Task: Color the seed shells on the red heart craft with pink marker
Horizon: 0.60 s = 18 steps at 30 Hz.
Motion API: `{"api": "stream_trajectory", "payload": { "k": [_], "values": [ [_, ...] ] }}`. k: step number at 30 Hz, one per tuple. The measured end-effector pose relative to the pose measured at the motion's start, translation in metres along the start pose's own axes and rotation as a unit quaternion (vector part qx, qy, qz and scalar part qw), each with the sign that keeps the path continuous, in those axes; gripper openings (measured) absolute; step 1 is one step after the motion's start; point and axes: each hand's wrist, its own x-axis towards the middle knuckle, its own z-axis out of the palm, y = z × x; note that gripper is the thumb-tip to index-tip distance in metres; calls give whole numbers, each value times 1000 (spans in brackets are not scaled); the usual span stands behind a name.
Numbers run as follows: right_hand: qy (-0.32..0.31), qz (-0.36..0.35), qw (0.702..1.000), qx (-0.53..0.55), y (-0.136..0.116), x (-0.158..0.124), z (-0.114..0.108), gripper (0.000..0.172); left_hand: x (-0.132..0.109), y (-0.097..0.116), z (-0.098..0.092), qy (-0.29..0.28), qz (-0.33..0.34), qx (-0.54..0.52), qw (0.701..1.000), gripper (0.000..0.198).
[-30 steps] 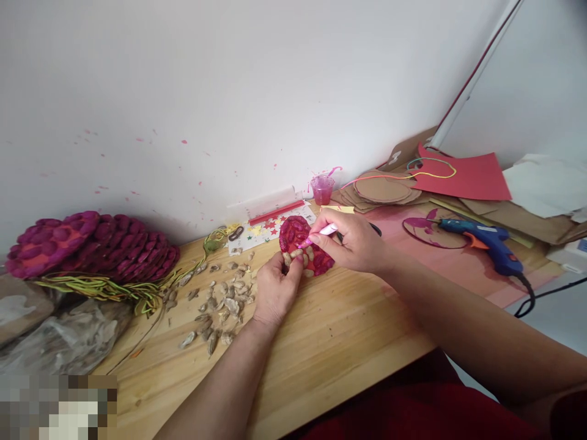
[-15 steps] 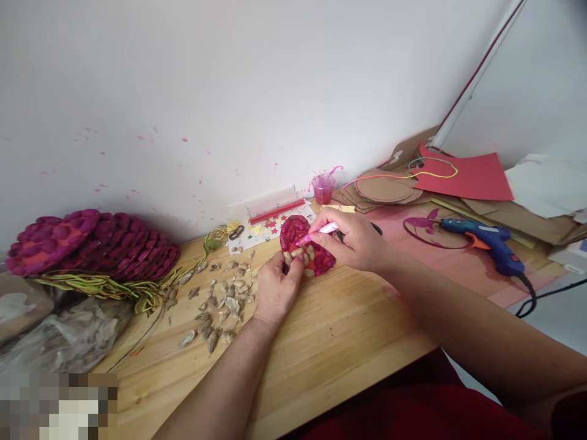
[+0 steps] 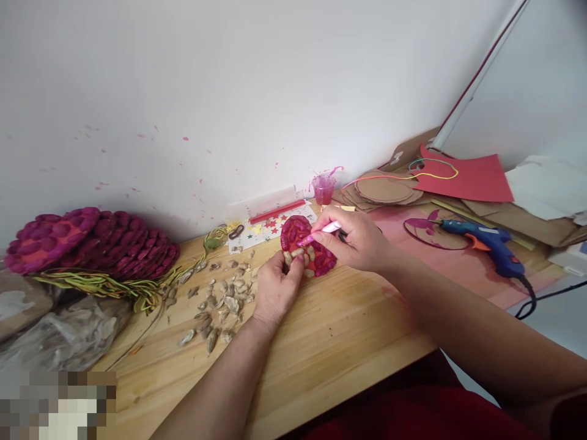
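Note:
A round red disc (image 3: 293, 227) with peanut shells stuck on it lies on the wooden table (image 3: 339, 324). Magenta paint covers the shells round much of its rim; those near its lower middle are bare tan. My left hand (image 3: 277, 284) grips the near left edge, thumb on top. Above the disc, my right hand (image 3: 360, 241) is closed on a paintbrush (image 3: 331, 227) with a white handle. Its magenta-stained end points down at the shells; I cannot tell whether it touches them. Loose peanut shells (image 3: 229, 299) are scattered left of my left hand.
A stack of painted discs (image 3: 96, 241) stands at the left, above yellow-green cords (image 3: 114, 284) and a plastic bag (image 3: 68, 330). A cup of magenta paint (image 3: 323, 190) is by the wall. Rightward lie cardboard rounds (image 3: 385, 186), red paper (image 3: 468, 177) and a blue glue gun (image 3: 493, 244).
The brush tip has shifted slightly to the right and my right hand has moved a little with it. My left hand keeps its grip on the disc.

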Motion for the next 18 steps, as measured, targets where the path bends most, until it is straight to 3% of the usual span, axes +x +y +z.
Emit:
{"api": "stream_trajectory", "payload": {
  "k": [18],
  "values": [
    [-12, 34, 999, -17, 0, 1, -4, 12, 1, -1, 0, -13, 1, -5, 1000, 36]
  ]
}}
